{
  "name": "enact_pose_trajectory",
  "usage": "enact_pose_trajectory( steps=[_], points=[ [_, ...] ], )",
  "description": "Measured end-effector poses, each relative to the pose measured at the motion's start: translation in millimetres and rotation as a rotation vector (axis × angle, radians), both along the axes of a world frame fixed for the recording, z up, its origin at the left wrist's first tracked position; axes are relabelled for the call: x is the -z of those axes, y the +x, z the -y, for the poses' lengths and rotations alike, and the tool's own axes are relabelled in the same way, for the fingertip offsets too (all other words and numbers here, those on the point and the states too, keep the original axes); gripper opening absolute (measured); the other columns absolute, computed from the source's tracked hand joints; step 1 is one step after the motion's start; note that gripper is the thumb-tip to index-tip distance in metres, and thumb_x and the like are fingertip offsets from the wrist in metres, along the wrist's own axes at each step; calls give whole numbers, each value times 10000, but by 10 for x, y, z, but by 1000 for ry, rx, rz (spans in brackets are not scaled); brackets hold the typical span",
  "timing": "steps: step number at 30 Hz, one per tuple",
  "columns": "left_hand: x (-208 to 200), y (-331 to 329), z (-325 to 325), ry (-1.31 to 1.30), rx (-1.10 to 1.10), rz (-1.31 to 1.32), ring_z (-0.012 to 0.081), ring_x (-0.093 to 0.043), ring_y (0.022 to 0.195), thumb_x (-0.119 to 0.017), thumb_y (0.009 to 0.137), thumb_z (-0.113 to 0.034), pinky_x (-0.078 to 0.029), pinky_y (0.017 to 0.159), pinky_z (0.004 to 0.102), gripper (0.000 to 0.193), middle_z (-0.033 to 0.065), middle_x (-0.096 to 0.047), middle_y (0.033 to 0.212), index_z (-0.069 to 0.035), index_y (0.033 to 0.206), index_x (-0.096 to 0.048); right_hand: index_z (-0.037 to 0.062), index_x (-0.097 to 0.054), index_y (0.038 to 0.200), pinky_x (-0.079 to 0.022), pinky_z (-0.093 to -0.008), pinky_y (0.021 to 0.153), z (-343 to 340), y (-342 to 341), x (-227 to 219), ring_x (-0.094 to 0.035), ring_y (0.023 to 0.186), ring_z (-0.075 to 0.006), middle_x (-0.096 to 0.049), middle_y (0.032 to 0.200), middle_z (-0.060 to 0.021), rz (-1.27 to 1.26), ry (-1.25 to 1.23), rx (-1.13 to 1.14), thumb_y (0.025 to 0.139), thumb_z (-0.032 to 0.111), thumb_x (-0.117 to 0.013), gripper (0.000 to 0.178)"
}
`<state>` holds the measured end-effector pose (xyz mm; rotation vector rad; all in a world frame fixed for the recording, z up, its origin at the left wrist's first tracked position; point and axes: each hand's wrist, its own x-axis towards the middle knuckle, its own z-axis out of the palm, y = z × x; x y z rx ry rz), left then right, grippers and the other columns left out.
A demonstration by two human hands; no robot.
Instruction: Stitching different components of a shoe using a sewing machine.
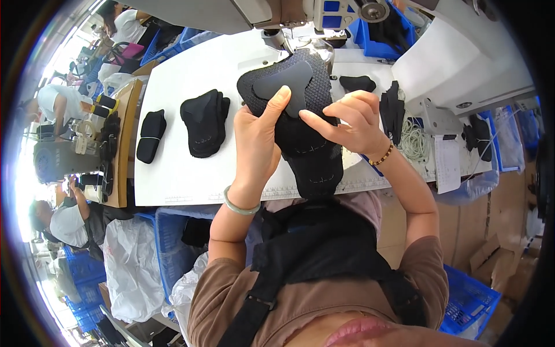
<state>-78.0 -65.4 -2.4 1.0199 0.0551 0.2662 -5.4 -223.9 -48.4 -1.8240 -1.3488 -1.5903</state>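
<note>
A black padded mesh piece [319, 81], broad at the top and narrower below, is tilted up under the sewing machine head. My left hand [258, 130] is closed on its left side, with the thumb pressing on a smooth dark grey patch [280, 81] that lies on the mesh. My right hand [357, 118] is at the right edge, one digit stretched to the lower tip of the patch, the other fingers loosely bent and apart. Below the held piece, a black pad with white stitch marks [315, 176] overlaps the table's front edge; where the two meet is hidden.
A stack of black pads [203, 124] and a tied black bundle [151, 137] lie left on the white table [179, 179]. The sewing machine [289, 14] overhangs the back. Pale cord [415, 141] and black strips [392, 113] lie right. Blue crates and other people are around.
</note>
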Motion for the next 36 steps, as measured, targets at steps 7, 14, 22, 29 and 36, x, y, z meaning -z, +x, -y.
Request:
enact_pose_trajectory(
  steps=[7, 14, 22, 29, 36],
  points=[
    [-28, -43, -122, -24, -28, -62, 127, -622, 818, -615, 882, -98, -509, 732, 242, 194, 76, -647, 956, 44, 1014, -617, 280, -685, 979, -342, -262, 763, -93, -39, -209, -462, 841, -86, -501, 898, 95, -181, -46, -132, 665, 181, -628, 334],
    [-117, 261, -253, 132, -72, -4, 91, -595, 781, -574, 883, -98, -478, 696, 215, 161, 37, -630, 884, 29, 966, -627, 212, -702, 1031, -299, -305, 763, -221, 103, -354, -451, 798, -145, -505, 875, 52, -401, -10, -153, 670, 164, -653, 367],
    [-114, 585, -259, 147, 46, 57, 110, -583, 825, -539, 889, -66, -465, 749, 246, 130, 52, -615, 904, 25, 958, -601, 171, -722, 971, -352, -285, 725, -194, 237, -313, -464, 762, -158, -486, 856, 5, -500, 133, -114, 635, 234, -764, 344],
    [-125, 606, -258, 199, 40, 53, 101, -553, 830, -531, 877, -40, -439, 765, 240, 77, 28, -599, 883, -1, 909, -589, 145, -720, 983, -383, -270, 658, -170, 232, -277, -479, 746, -147, -466, 847, -14, -564, 126, -144, 649, 229, -802, 354],
    [-151, 618, -274, 200, 49, 42, 91, -546, 818, -532, 880, -37, -439, 758, 238, 68, 24, -593, 889, -1, 915, -578, 254, -694, 1033, -289, -319, 733, -212, 207, -279, -439, 796, -148, -482, 848, 41, -648, 197, -186, 682, 277, -737, 355]
  ],
)
